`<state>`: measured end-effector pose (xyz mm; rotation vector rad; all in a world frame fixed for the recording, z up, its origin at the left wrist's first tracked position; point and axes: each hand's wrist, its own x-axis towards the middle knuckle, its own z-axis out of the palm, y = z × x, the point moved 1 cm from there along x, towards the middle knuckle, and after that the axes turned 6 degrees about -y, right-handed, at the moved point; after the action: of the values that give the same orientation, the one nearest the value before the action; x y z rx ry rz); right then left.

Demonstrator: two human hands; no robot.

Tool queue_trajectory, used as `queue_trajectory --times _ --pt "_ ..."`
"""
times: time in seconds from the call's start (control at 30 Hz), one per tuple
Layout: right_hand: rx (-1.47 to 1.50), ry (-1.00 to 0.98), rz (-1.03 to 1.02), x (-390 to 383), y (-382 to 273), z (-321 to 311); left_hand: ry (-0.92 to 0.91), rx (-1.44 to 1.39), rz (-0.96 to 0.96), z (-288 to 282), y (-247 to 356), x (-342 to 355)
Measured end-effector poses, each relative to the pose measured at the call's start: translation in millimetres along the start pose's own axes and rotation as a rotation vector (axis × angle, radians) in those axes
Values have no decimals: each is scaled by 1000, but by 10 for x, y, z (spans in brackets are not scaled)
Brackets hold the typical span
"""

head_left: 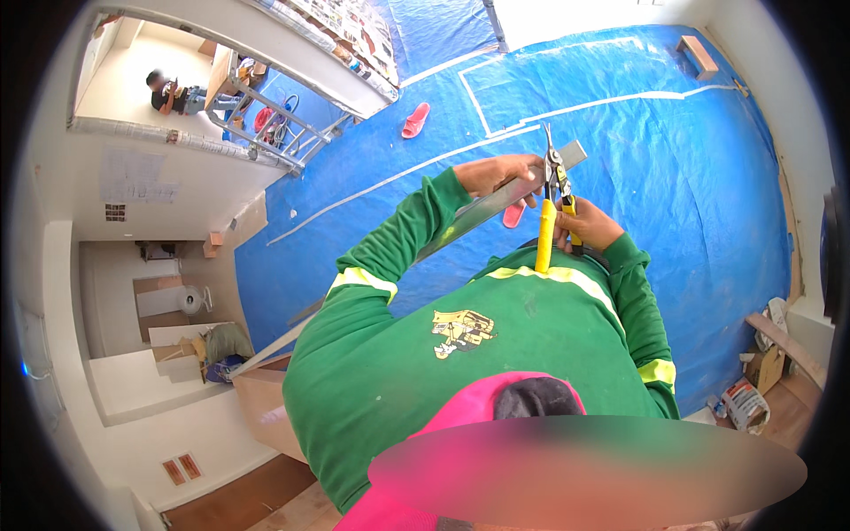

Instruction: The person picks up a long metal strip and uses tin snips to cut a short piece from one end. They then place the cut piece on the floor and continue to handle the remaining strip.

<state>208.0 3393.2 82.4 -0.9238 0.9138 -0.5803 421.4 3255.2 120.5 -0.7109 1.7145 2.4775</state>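
Observation:
Near the middle, my left hand [505, 174] grips a long metal channel [475, 219], which runs diagonally from the lower left up to its end at the upper right. My right hand [584, 226] is closed on tin snips with yellow handles [546, 234]. The snips' metal head stands beside the channel, close to its end and to my left fingers; whether the blades touch it I cannot tell. Part of the channel is hidden behind my green left sleeve [400, 224].
Blue sheeting [682, 195] with white tape covers the floor. Pink slippers [416, 120] lie on it. A metal ladder [305, 146] stands by an opening at upper left, where another person [173, 93] is visible. A small wooden piece [697, 57] and boards [788, 350] sit along the right wall.

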Motion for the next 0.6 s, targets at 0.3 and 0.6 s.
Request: queue_trajectory --times 0.3,0.6 --pt "-241 403 -39 -99 52 141 335 143 84 115 -249 347" --pt "-593 654 -56 346 216 513 413 131 96 -32 -295 479"
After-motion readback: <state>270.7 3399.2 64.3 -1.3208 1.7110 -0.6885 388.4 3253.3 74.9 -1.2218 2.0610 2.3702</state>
